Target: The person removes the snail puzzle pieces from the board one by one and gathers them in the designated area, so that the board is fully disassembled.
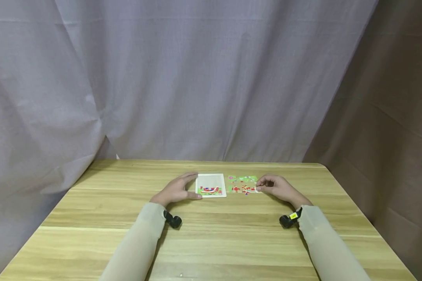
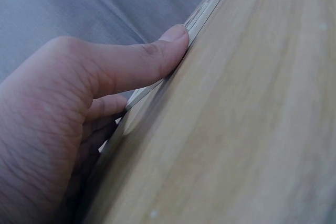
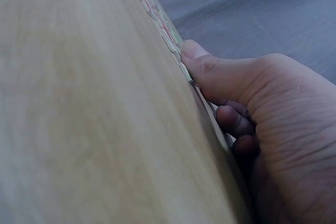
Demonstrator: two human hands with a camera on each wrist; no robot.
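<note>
A white-rimmed puzzle tray (image 1: 224, 185) lies flat on the wooden table, with colourful red, blue and green pieces (image 1: 210, 191) along its near side. My left hand (image 1: 177, 190) holds the tray's left side, its fingers by the far left corner and its thumb at the near edge. To the right of the tray lie loose jigsaw pieces (image 1: 243, 179) in green, red and white. At their right end my right hand (image 1: 276, 188) pinches a puzzle piece (image 3: 185, 72) between thumb and curled fingers. The fingers hide most of that piece.
The table (image 1: 225, 242) has its far edge just beyond the tray, against a grey curtain (image 1: 197, 78). A darker curtain (image 1: 383, 128) hangs along the right side. Black wrist cameras (image 1: 174, 221) sit by both sleeves.
</note>
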